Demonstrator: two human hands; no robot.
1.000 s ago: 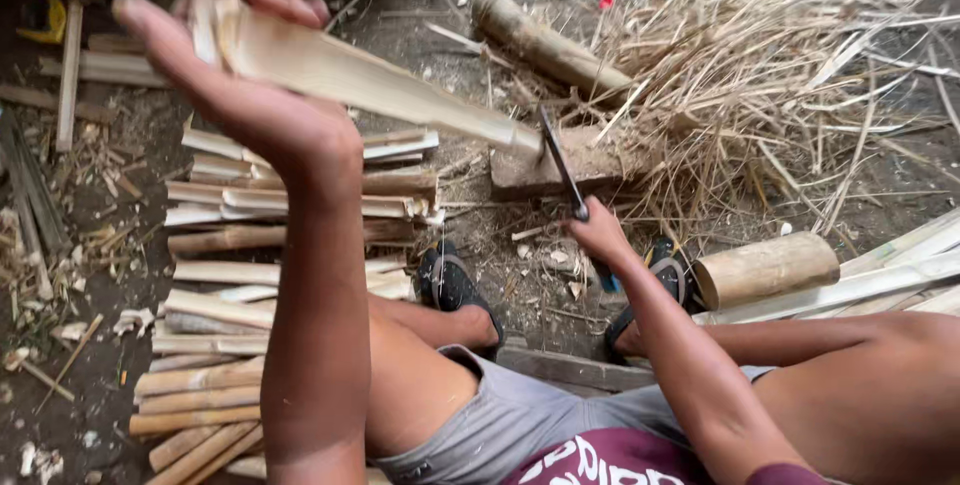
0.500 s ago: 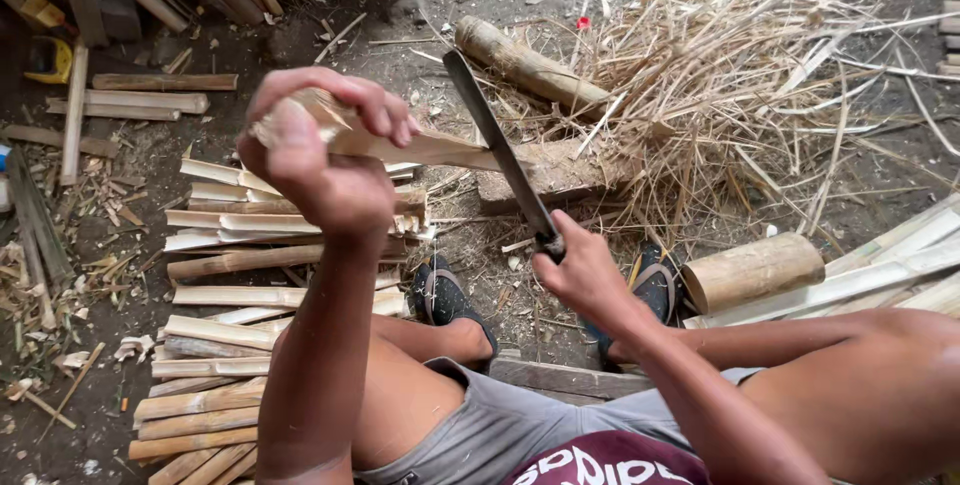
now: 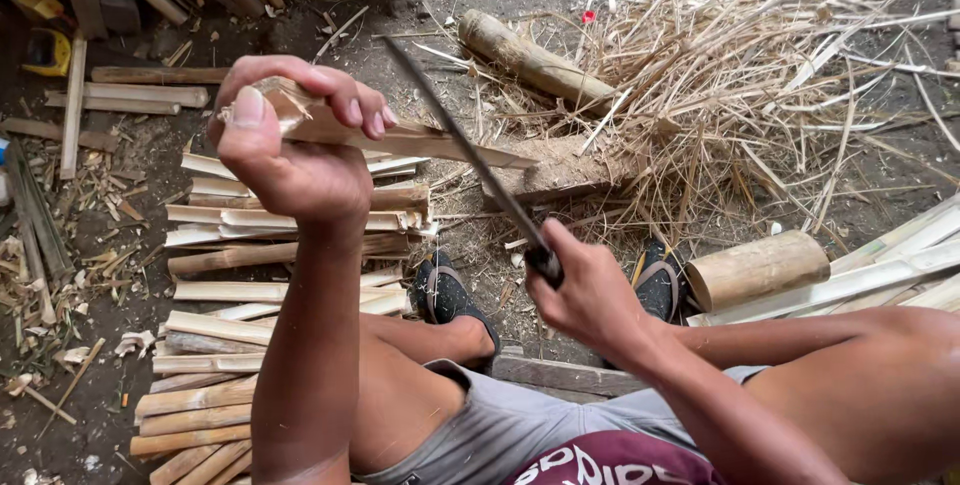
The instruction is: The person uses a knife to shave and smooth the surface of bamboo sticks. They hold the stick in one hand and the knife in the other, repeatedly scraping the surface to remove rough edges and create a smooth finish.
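Rough split bamboo slat [image 3: 420,140], dark matt metal blade [image 3: 460,135].

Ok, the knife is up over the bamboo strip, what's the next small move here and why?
Probably bring the blade down onto the far part of the bamboo strip, away from the fingers. The right hand holds the knife raised across the strip, and the left hand grips its near end, with the far end over the wooden block.

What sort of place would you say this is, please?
Probably an informal bamboo-splitting workshop on a dirt floor: stacked split bamboo slats, a heap of dry shavings, cut bamboo logs.
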